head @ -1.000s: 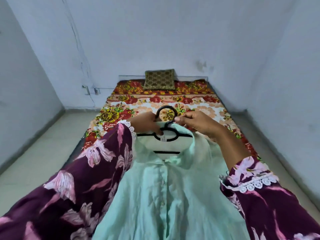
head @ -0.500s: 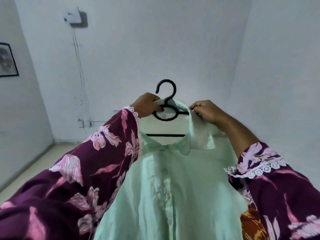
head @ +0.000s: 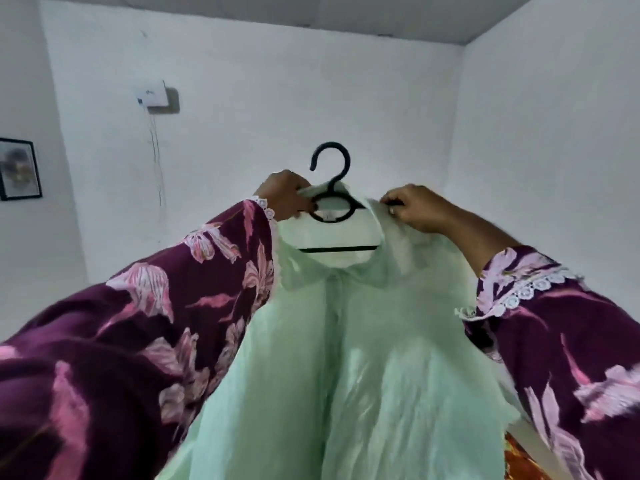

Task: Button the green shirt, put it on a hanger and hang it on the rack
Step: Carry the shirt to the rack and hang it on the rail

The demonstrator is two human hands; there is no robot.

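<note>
Now the green shirt [head: 349, 358] hangs on the black hanger [head: 330, 206], held up at head height in front of a white wall [head: 277, 98]. The left hand [head: 285, 195] is pinched on the hanger's neck loop together with the collar fabric; the right hand [head: 414, 207] is clenched on the right shoulder seam, with a short stretch of hanger arm showing at the fingertips. The placket looks closed at the collar; lower buttons are blurred, so cannot confirm. The hook [head: 330, 161] is free and points up, opening toward the left. No rack is in view, so the hanging step is judged still to do. Risks: the fabric looks thin and slippery, so the right shoulder could slide off the hanger arm once that hand lets go; the long hem could drag or snag on the patterned bedding [head: 519, 459] at lower right while turning; carrying by the shoulder alone could tilt the hanger and shed the shirt. Clearances: open air above the hook up to the ceiling line, bare wall ahead, a wall-mounted box [head: 154, 95] with trailing wires and a framed picture [head: 19, 169] well apart to the left. The wide floral sleeves [head: 173, 306] crowd the shirt on both sides.
</note>
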